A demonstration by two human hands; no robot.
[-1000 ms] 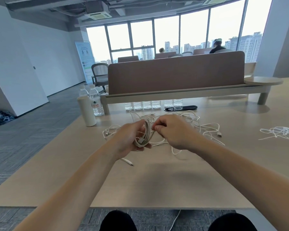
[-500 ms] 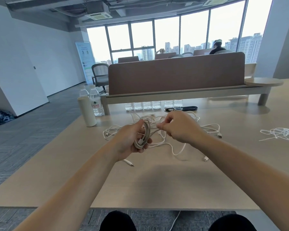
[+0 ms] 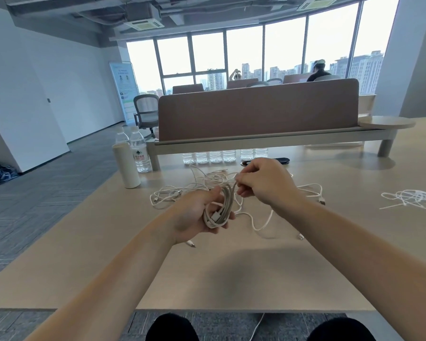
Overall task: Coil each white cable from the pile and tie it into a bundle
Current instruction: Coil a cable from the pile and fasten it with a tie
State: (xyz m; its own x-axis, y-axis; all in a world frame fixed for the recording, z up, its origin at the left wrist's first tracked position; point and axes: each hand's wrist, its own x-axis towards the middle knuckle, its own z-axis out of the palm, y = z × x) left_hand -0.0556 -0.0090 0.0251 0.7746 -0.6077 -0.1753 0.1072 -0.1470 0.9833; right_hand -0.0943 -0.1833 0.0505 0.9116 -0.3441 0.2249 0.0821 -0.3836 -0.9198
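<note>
My left hand [image 3: 197, 215] grips a coil of white cable [image 3: 221, 210] above the table, thumb over the loops, a connector showing inside the coil. My right hand [image 3: 263, 184] pinches the same cable's strand just above and to the right of the coil. The cable's loose tail [image 3: 263, 225] sags down to the table and ends in a plug near the right forearm. Behind both hands lies the tangled pile of white cables [image 3: 182, 193] on the wooden table [image 3: 231, 274].
A white bottle [image 3: 126, 166] and two clear water bottles [image 3: 139, 153] stand at the back left. More water bottles line up under the desk divider [image 3: 256, 112], beside a black flat object [image 3: 283, 159]. A bunch of thin white ties [image 3: 413, 198] lies at the far right.
My right hand has lifted up and away from the coil, drawing the strand higher. The cable's tail has slid out on the table to the right. The left hand keeps its grip.
</note>
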